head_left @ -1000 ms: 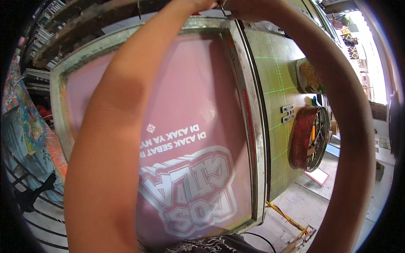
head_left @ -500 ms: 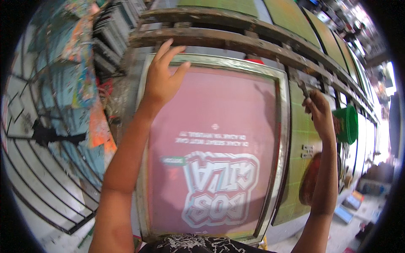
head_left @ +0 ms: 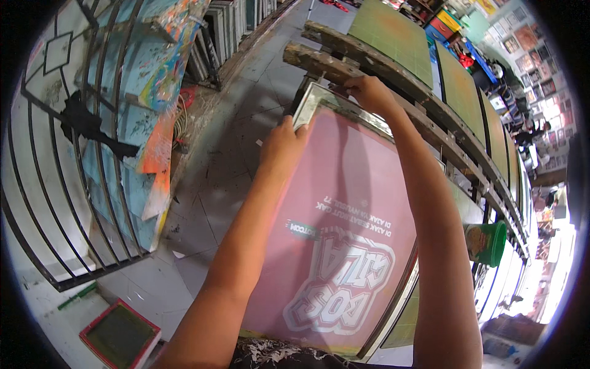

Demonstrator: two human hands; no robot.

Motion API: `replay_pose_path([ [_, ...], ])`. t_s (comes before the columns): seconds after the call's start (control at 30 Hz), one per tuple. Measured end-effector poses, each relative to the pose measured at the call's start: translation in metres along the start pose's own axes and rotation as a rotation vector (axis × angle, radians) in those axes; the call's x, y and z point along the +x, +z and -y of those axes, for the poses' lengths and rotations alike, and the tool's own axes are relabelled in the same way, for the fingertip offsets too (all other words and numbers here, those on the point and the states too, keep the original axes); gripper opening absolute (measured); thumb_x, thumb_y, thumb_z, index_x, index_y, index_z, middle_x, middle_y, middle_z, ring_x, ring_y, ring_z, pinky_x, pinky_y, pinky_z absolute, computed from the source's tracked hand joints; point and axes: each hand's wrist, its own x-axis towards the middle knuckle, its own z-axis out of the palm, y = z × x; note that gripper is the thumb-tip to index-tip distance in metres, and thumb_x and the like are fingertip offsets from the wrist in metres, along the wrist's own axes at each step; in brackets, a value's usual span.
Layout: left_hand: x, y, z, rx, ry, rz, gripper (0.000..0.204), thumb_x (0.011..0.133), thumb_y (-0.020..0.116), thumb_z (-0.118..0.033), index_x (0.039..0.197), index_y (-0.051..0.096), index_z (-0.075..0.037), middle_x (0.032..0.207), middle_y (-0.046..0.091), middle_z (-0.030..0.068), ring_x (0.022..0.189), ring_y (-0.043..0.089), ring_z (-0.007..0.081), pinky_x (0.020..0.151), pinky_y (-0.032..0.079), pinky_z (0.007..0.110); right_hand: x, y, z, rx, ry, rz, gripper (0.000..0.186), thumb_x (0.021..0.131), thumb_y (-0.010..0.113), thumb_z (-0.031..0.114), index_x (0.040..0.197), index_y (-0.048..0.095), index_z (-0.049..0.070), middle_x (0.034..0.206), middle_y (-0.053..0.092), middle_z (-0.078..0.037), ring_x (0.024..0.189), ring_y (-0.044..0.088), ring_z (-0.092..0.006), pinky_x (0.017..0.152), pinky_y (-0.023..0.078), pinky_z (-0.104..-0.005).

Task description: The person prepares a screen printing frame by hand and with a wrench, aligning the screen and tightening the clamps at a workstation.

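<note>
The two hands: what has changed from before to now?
The left hand, open before, now grips the frame at its left edge. The right hand moved left to the far edge; whether it keeps its tool is unclear. The green bucket stays.

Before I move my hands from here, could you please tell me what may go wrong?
1. The right hand is at the far edge of the screen frame, close to the wooden rail; fingers might get pinched if the frame shifts toward the rail.
2. The right forearm overlaps the green tub in this view. Swinging it outward could knock the tub, though the real gap is unclear.
</note>
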Motion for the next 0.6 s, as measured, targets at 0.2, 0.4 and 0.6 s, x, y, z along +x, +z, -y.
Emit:
replay_pose_path([
  [0.2, -0.003, -0.011, 0.007, 0.039, 0.017, -0.079, 0.047, 0.095, 0.049, -0.037, 0.116, 0.053, 0.005, 0.101, 0.065, 0.0291, 0.097, 0.064, 0.044, 0.086, 0.049, 0.052, 0.025, -0.007, 0.039, 0.004, -0.074, 0.125, 0.028, 0.083, 0.066, 0.014, 0.109, 0.069, 0.003, 0.096, 0.069, -0.02, 0.091, 0.066, -0.0365, 0.083, 0.051, -0.0401],
  [0.4, -0.001, -0.005, 0.008, 0.089, 0.086, -0.139, 0.044, 0.096, 0.05, -0.034, 0.114, 0.052, 0.006, 0.091, 0.068, 0.0249, 0.086, 0.068, 0.041, 0.077, 0.054, 0.049, 0.04, -0.013, 0.032, -0.038, -0.136, 0.189, 0.026, 0.083, 0.064, 0.011, 0.108, 0.07, 0.004, 0.096, 0.07, -0.019, 0.09, 0.067, -0.036, 0.082, 0.051, -0.0411],
  [0.6, -0.003, -0.005, 0.005, 0.106, 0.068, -0.136, 0.039, 0.096, 0.051, -0.033, 0.109, 0.052, 0.004, 0.089, 0.068, 0.0232, 0.085, 0.069, 0.0389, 0.075, 0.055, 0.048, 0.079, -0.02, 0.077, -0.544, -0.187, 0.303, 0.021, 0.081, 0.065, 0.017, 0.096, 0.072, 0.004, 0.088, 0.07, -0.017, 0.089, 0.068, -0.0342, 0.078, 0.053, -0.0451],
])
